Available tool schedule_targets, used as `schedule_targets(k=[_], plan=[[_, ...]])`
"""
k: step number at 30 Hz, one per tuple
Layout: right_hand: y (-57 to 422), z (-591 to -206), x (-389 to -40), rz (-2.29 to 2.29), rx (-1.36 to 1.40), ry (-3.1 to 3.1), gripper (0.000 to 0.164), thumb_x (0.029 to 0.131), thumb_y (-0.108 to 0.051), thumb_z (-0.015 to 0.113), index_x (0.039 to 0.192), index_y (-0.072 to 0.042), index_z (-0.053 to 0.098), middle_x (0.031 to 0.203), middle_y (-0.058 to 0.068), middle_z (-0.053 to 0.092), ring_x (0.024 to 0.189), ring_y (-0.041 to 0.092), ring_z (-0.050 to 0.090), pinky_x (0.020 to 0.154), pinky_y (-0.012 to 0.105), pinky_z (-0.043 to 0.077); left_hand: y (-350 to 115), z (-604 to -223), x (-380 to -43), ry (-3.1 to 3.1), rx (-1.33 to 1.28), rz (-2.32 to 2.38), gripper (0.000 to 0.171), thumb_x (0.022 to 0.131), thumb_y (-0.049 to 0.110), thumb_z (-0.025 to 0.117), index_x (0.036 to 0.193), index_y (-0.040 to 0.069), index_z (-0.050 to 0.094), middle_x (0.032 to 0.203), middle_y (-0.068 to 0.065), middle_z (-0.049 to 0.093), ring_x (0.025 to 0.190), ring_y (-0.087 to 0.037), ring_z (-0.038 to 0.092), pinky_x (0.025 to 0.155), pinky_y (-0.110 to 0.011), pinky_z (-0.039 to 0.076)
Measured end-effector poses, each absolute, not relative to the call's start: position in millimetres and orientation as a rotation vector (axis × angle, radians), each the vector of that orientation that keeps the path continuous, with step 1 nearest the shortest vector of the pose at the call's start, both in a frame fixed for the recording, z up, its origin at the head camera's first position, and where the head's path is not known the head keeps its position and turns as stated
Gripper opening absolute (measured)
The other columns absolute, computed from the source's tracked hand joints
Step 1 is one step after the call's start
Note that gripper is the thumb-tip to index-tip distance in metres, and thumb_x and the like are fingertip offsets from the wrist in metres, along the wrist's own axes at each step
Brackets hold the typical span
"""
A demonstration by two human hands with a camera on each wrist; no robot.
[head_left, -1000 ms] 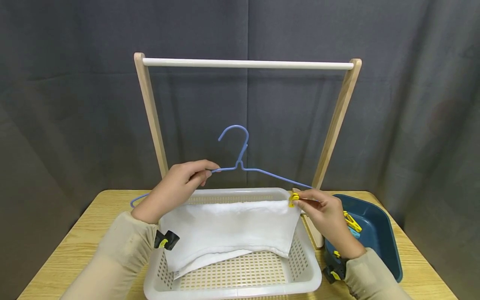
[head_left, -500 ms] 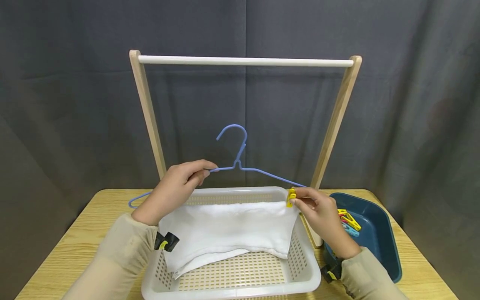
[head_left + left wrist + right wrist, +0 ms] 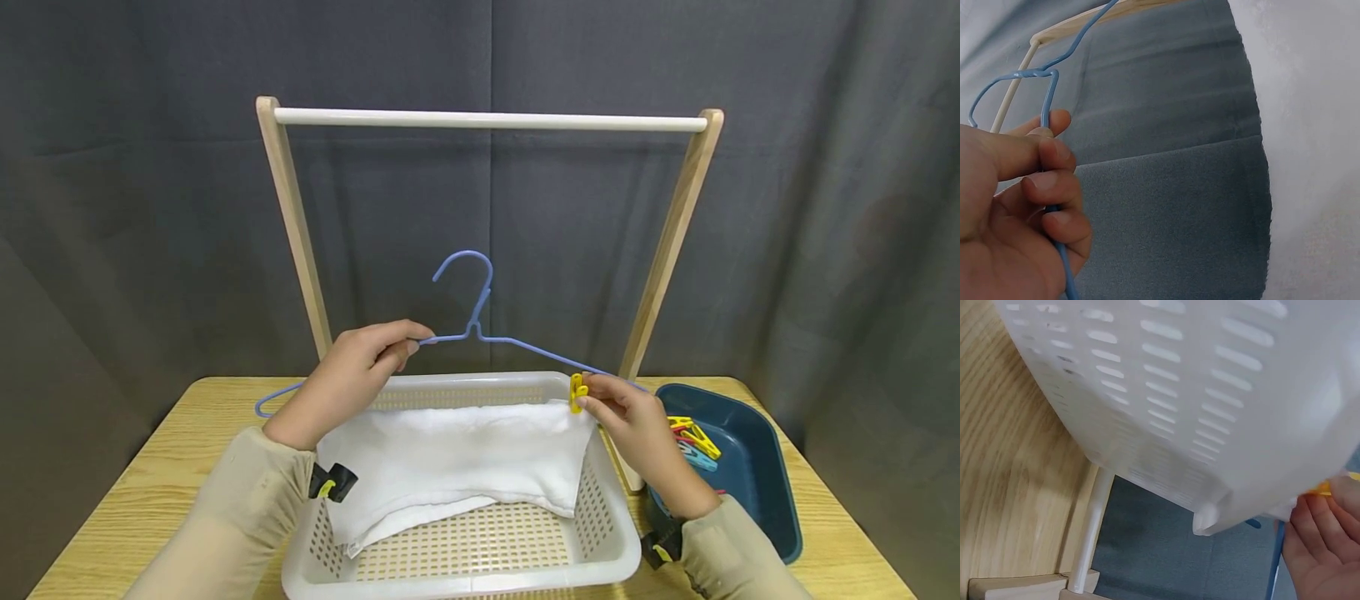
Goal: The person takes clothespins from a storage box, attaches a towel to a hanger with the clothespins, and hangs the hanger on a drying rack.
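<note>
In the head view my left hand [image 3: 360, 362] grips the blue wire hanger [image 3: 525, 343] just left of its hook; in the left wrist view its fingers curl round the wire [image 3: 1051, 103]. A folded white towel [image 3: 457, 450] hangs below the hanger, its lower part inside the basket. At the towel's upper right corner, my right hand [image 3: 633, 421] pinches a yellow clothespin [image 3: 577, 393], which overlaps the towel's top edge. The right wrist view shows only a sliver of the clothespin [image 3: 1322, 487] behind the fingers. The hanger's lower bar is hidden by the towel.
A white perforated basket [image 3: 555, 577] stands on the wooden table [image 3: 135, 500]. Behind it rises a wooden rack with a white rod [image 3: 487, 120]. To the right, a dark blue tray [image 3: 765, 492] holds several yellow, blue and red clothespins [image 3: 697, 446].
My right hand has shifted slightly left with the yellow clothespin, which now stands more upright at the towel's corner. My left hand keeps holding the hanger in nearly the same spot.
</note>
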State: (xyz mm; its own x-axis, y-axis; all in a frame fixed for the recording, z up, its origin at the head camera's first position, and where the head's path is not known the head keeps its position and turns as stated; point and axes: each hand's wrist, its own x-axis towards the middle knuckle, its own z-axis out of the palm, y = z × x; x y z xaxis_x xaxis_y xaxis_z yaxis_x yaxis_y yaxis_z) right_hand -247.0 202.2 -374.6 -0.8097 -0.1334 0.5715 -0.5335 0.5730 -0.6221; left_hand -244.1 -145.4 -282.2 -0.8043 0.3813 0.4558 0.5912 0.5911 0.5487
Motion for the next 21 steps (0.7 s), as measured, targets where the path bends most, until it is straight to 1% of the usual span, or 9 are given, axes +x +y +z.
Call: schedule_targets(k=[2, 5, 8, 12, 15, 19, 21], plan=[[202.7, -376.3, -247.5, 1.146, 0.527, -2.333, 0.027, 0.089, 0.004, 0.074, 0.115, 0.007, 0.071, 0.102, 0.017, 0.074, 0.09, 0.024, 0.072, 0.078, 0.016, 0.056, -145.8, -282.1, -243.9, -2.531, -0.802, -1.031, 0.025, 0.103, 0.002, 0.054, 0.118, 0.013, 0.073, 0.079, 0.003, 0.061, 0.08, -0.019, 0.06, 0.069, -0.032, 0.046], [203.8, -379.4, -248.4, 1.149, 0.532, -2.298, 0.026, 0.087, 0.005, 0.075, 0.113, 0.007, 0.071, 0.1, 0.016, 0.074, 0.089, 0.015, 0.07, 0.078, 0.01, 0.052, -146.0, -281.8, -243.5, -2.537, -0.806, -1.033, 0.025, 0.103, 0.002, 0.055, 0.118, 0.013, 0.072, 0.078, 0.002, 0.059, 0.078, -0.018, 0.058, 0.069, -0.032, 0.046], [205.0, -381.6, -248.6, 1.142, 0.562, -2.252, 0.024, 0.086, 0.007, 0.075, 0.11, 0.007, 0.072, 0.097, 0.014, 0.074, 0.087, 0.007, 0.068, 0.076, 0.008, 0.051, -146.8, -281.7, -243.0, -2.546, -0.797, -1.034, 0.025, 0.104, 0.003, 0.054, 0.119, 0.012, 0.072, 0.076, 0.002, 0.058, 0.075, -0.017, 0.055, 0.067, -0.032, 0.045], [205.7, -382.1, -248.9, 1.132, 0.599, -2.209, 0.022, 0.085, 0.007, 0.076, 0.107, 0.005, 0.073, 0.095, 0.012, 0.074, 0.086, 0.005, 0.067, 0.076, 0.008, 0.051, -148.5, -282.3, -243.2, -2.55, -0.784, -1.037, 0.025, 0.104, 0.003, 0.054, 0.12, 0.011, 0.072, 0.077, 0.001, 0.059, 0.075, -0.018, 0.055, 0.066, -0.031, 0.044], [205.6, -381.1, -248.3, 1.168, 0.608, -2.182, 0.02, 0.085, 0.007, 0.077, 0.104, 0.004, 0.073, 0.096, 0.012, 0.074, 0.086, 0.003, 0.066, 0.077, 0.008, 0.051, -148.8, -282.4, -242.4, -2.551, -0.792, -1.042, 0.025, 0.104, 0.004, 0.055, 0.12, 0.01, 0.072, 0.078, 0.002, 0.059, 0.071, -0.017, 0.053, 0.063, -0.03, 0.043], [205.4, -380.6, -247.7, 1.258, 0.614, -2.138, 0.018, 0.083, 0.01, 0.077, 0.1, 0.005, 0.074, 0.099, 0.017, 0.074, 0.091, -0.002, 0.065, 0.079, 0.009, 0.052, -147.2, -281.7, -242.2, -2.548, -0.811, -1.039, 0.024, 0.103, 0.004, 0.056, 0.12, 0.011, 0.072, 0.075, 0.001, 0.056, 0.066, -0.015, 0.049, 0.063, -0.03, 0.042], [205.3, -380.6, -247.5, 1.303, 0.614, -2.124, 0.017, 0.083, 0.011, 0.076, 0.099, 0.005, 0.074, 0.099, 0.019, 0.073, 0.091, -0.003, 0.065, 0.078, 0.01, 0.052, -145.8, -281.2, -242.6, -2.544, -0.82, -1.038, 0.024, 0.103, 0.003, 0.056, 0.119, 0.012, 0.072, 0.075, 0.001, 0.056, 0.067, -0.016, 0.049, 0.064, -0.03, 0.043]])
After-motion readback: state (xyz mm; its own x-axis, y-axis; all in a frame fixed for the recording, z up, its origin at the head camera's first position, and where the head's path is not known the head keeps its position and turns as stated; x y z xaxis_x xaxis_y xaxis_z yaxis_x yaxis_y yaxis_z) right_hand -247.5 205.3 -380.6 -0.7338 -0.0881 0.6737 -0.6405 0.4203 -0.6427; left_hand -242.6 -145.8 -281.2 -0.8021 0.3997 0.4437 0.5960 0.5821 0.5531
